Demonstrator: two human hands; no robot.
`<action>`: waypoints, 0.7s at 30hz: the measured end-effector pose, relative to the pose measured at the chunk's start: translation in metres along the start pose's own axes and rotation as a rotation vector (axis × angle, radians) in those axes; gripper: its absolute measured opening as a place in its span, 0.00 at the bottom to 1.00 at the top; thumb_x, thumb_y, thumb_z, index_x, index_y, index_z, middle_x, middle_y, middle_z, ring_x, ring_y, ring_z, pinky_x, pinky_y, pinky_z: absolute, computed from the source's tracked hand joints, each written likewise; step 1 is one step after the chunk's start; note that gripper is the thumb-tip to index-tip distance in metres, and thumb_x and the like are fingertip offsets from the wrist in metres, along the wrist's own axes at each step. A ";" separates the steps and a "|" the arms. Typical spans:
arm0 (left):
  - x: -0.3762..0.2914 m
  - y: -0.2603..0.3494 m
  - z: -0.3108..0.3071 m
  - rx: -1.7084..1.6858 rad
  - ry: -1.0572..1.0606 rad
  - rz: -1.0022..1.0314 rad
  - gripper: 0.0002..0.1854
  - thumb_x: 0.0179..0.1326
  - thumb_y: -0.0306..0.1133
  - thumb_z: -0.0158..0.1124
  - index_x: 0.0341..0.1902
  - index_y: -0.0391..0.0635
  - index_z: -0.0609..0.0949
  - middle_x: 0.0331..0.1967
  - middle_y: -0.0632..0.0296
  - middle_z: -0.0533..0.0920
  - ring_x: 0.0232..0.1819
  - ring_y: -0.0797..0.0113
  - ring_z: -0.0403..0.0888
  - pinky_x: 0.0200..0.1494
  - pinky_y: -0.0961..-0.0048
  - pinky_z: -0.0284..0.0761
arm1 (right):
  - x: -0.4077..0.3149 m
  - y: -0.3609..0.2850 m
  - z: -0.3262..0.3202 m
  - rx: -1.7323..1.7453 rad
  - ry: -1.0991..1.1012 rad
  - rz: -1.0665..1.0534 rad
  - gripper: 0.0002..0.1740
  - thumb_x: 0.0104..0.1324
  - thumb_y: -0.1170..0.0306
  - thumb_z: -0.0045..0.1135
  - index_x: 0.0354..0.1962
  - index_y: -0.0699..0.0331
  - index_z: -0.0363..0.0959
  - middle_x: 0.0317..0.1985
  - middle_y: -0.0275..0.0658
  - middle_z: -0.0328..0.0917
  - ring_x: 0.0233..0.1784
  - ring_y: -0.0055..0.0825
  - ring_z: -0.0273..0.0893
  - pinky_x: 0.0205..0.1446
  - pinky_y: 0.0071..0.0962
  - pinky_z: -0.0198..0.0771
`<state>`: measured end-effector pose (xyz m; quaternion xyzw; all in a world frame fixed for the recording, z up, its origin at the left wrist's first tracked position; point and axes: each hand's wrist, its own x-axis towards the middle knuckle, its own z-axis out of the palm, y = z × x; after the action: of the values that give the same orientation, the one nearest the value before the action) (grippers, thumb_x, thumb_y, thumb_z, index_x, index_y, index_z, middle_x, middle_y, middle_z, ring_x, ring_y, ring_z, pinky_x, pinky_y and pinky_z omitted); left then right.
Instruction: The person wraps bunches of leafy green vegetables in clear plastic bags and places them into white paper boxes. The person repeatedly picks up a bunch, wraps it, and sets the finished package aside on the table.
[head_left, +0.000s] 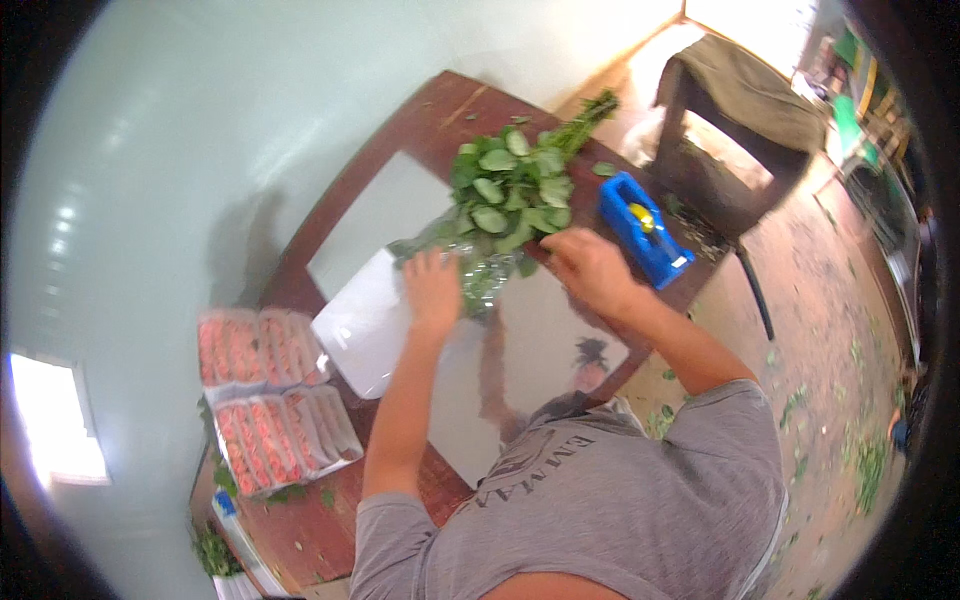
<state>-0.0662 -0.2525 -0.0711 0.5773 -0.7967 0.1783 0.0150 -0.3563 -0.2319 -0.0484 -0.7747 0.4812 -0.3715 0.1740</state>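
A bunch of leafy green stems lies on the table before me, its cut ends pointing to the upper right. Clear plastic wrap covers its near end; what is inside is hard to make out. My left hand rests on the wrap's left side, fingers spread. At the bunch's right edge is my right hand, fingers bent near the leaves; whether it pinches the wrap is unclear. A blue tape dispenser with a yellow core stands right of that hand. Under the wrap lie a shiny sheet and a white plastic sheet.
Two blocks of pink roses in white wrapping sit at the left of the reddish-brown table. A pale wall rises beyond the table. At the upper right stands a chair with a brown cloth. Leaves litter the floor.
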 end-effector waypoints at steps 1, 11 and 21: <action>0.003 0.001 0.001 -0.030 0.030 0.026 0.14 0.61 0.34 0.57 0.48 0.52 0.84 0.52 0.58 0.79 0.54 0.55 0.73 0.58 0.54 0.65 | -0.010 0.013 -0.033 0.010 0.040 0.141 0.15 0.58 0.73 0.56 0.45 0.63 0.78 0.46 0.48 0.80 0.48 0.44 0.79 0.49 0.36 0.73; 0.000 -0.005 -0.007 0.010 -0.078 0.050 0.18 0.61 0.37 0.59 0.55 0.54 0.81 0.62 0.56 0.73 0.62 0.49 0.66 0.62 0.51 0.60 | -0.032 0.131 -0.134 0.143 -0.378 0.769 0.13 0.58 0.66 0.64 0.36 0.67 0.82 0.19 0.37 0.76 0.21 0.24 0.74 0.24 0.29 0.68; -0.002 -0.008 -0.011 0.006 -0.205 0.004 0.22 0.63 0.43 0.58 0.61 0.57 0.78 0.70 0.55 0.65 0.70 0.43 0.57 0.68 0.42 0.52 | -0.087 0.122 -0.150 0.296 -0.402 0.860 0.08 0.57 0.66 0.66 0.30 0.62 0.81 0.18 0.27 0.71 0.19 0.14 0.62 0.19 0.22 0.53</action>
<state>-0.0601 -0.2490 -0.0588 0.5908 -0.7948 0.1204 -0.0688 -0.5656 -0.2008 -0.0603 -0.5295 0.6561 -0.1736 0.5089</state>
